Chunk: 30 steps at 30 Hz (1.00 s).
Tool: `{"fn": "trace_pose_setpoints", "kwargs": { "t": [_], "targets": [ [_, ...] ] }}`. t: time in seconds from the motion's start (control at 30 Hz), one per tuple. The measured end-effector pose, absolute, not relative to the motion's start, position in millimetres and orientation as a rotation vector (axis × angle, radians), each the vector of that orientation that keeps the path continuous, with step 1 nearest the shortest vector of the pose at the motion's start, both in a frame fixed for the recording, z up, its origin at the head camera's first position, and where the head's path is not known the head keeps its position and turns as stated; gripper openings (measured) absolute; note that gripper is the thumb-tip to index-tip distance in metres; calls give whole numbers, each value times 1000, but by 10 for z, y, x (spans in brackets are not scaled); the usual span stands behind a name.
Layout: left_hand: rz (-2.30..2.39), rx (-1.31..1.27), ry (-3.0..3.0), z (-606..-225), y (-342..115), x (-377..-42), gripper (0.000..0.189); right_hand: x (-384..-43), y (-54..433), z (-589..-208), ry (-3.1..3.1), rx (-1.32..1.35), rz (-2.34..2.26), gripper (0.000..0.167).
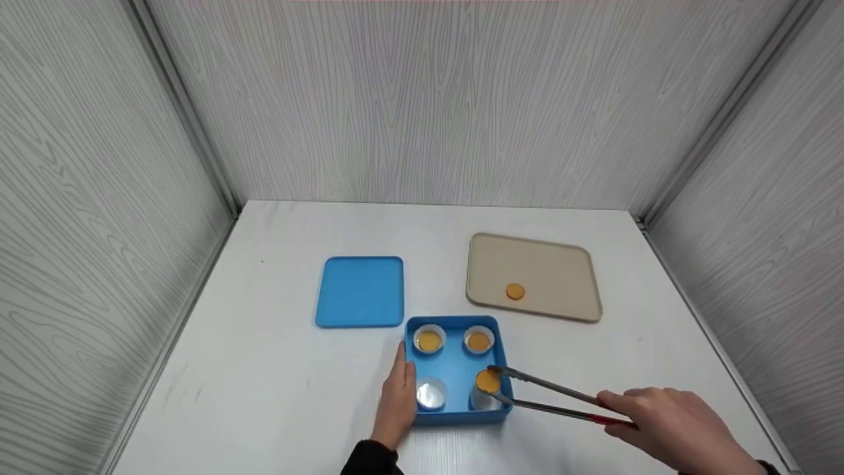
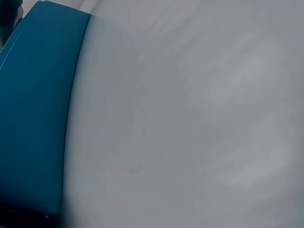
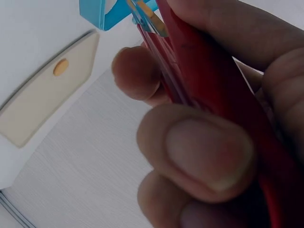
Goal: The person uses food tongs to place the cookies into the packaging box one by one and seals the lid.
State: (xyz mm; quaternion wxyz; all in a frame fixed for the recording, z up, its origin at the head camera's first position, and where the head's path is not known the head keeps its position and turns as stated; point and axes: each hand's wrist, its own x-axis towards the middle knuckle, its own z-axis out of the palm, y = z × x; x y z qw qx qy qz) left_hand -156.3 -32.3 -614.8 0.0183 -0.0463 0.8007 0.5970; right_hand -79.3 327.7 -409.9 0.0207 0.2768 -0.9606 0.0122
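My left hand point(image 1: 397, 401) rests along the left wall of a blue square box point(image 1: 456, 418), its fingers fairly straight against the side. In the left wrist view only the box's outer wall point(image 2: 40, 109) shows. With my right hand point(image 1: 679, 425) I grip red-handled metal tongs point(image 3: 204, 61). Between the tong tips is a round orange disc point(image 1: 488, 380), held over the front-right paper cup point(image 1: 486, 401). The back-left cup point(image 1: 420, 330) and back-right cup point(image 1: 469, 332) each contain an orange disc. Nothing lies in the front-left cup point(image 1: 431, 393).
A beige tray point(image 1: 554, 264) lies at the back right with one orange disc point(image 1: 515, 291) on it. Behind the box to the left is a flat blue square lid or tray point(image 1: 361, 291). Grey wood-grain panels point(image 1: 422, 105) enclose the white table point(image 1: 264, 369) on three sides.
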Motion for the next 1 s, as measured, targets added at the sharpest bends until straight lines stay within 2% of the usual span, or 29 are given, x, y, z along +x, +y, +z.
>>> {"fn": "trace_pose_setpoints", "kwargs": {
  "t": [0.47,1.0],
  "targets": [
    [1859,-146,2481,-6146,-322,-1562,56,-823,3281,-4064,-3070,887,86,25],
    [1843,-154,2492,-6148,-322,-1560,56,-846,3259,-4049,-3117,861,115,30]
  ]
}}
